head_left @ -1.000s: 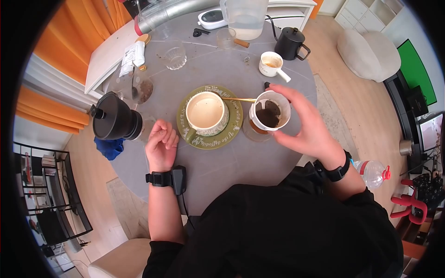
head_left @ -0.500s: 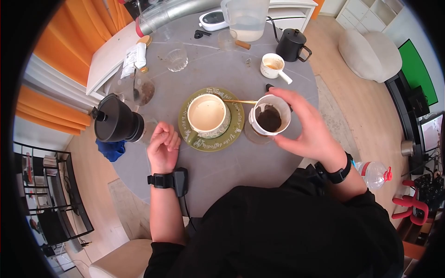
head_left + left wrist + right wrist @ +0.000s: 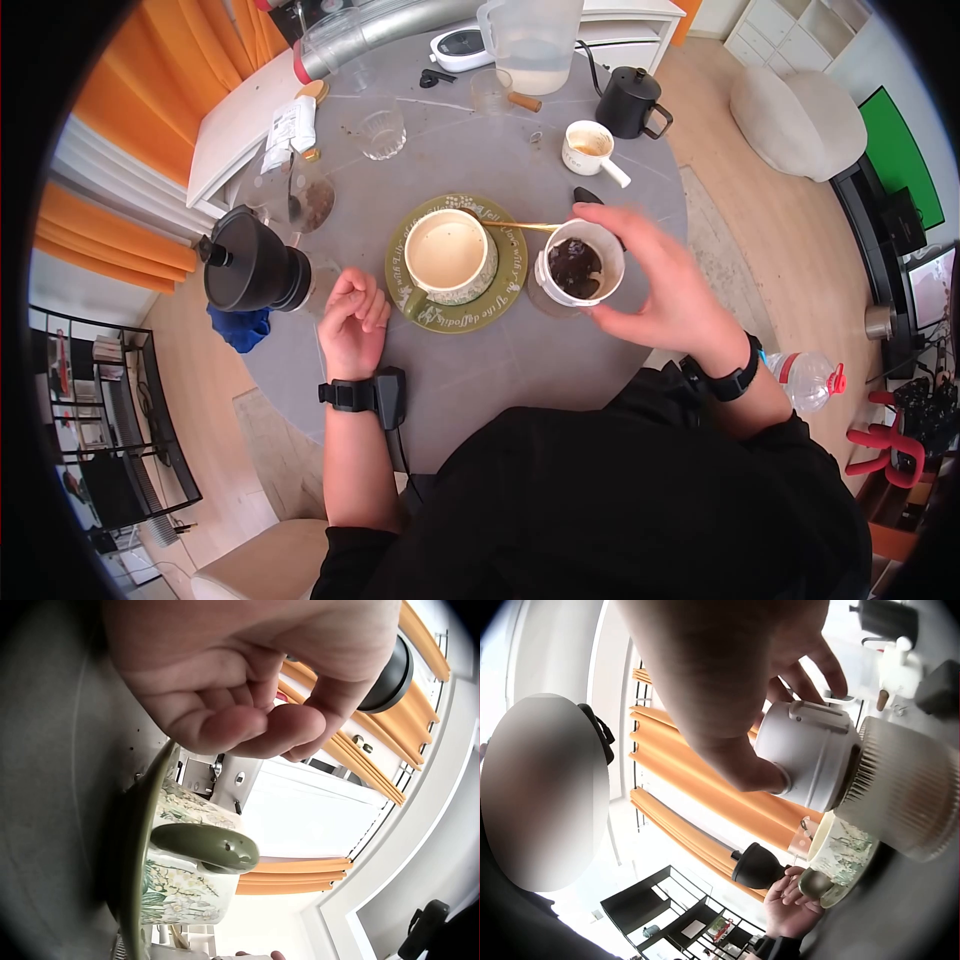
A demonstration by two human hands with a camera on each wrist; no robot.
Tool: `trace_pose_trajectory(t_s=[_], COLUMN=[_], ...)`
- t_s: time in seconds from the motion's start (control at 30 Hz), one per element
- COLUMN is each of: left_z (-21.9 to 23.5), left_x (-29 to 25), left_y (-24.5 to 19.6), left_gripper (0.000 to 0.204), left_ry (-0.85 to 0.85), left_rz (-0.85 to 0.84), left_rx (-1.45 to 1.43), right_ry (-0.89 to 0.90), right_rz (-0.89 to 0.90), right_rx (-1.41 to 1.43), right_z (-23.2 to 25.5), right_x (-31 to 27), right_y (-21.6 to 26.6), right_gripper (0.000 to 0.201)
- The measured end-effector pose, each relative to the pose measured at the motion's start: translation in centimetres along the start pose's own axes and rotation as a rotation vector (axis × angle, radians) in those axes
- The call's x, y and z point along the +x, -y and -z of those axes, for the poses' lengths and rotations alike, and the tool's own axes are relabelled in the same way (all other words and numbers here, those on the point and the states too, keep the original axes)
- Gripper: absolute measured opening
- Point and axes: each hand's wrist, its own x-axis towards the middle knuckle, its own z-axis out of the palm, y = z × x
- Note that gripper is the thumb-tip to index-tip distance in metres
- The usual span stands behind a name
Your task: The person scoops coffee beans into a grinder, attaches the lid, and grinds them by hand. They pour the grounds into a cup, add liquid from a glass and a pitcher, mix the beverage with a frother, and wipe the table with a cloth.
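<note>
My right hand (image 3: 665,290) grips a white cylindrical holder (image 3: 810,754) between thumb and fingers; dark, wet-looking grounds (image 3: 574,268) lie inside. Under the holder, a ribbed clear glass (image 3: 904,787) stands on the table, and they look close together or touching. My left hand (image 3: 355,320) hangs loosely curled with nothing in it, between a black grinder (image 3: 245,262) and the floral cup (image 3: 445,250). That cup holds a pale surface or liquid, I cannot tell which, and sits on a green saucer (image 3: 425,315). A gold stick (image 3: 520,226) lies across the saucer's rim.
Beyond my right hand are a white handled cup (image 3: 588,148) and a black kettle (image 3: 630,103). Farther back stand a water pitcher (image 3: 535,50), a wooden-handled glass (image 3: 490,90) and an empty-looking tumbler (image 3: 382,135). A glass vessel (image 3: 315,200) with a spoon stands at the left.
The holder in my right hand has shifted slightly toward my body and its tilt has changed; the grounds inside look glossier and lie differently. My left hand has barely moved.
</note>
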Motion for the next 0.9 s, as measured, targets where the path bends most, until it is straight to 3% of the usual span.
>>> trace_pose_trajectory(t_s=[0.9], left_z=[-0.02], left_x=[-0.05], left_y=[0.17], left_gripper=[0.01], left_ry=[-0.001], left_rz=[0.022], left_rx=[0.007], right_ry=[0.098], right_rz=[0.105], right_rx=[-0.12], right_z=[0.36], right_x=[0.64], right_y=[0.47], right_gripper=[0.074])
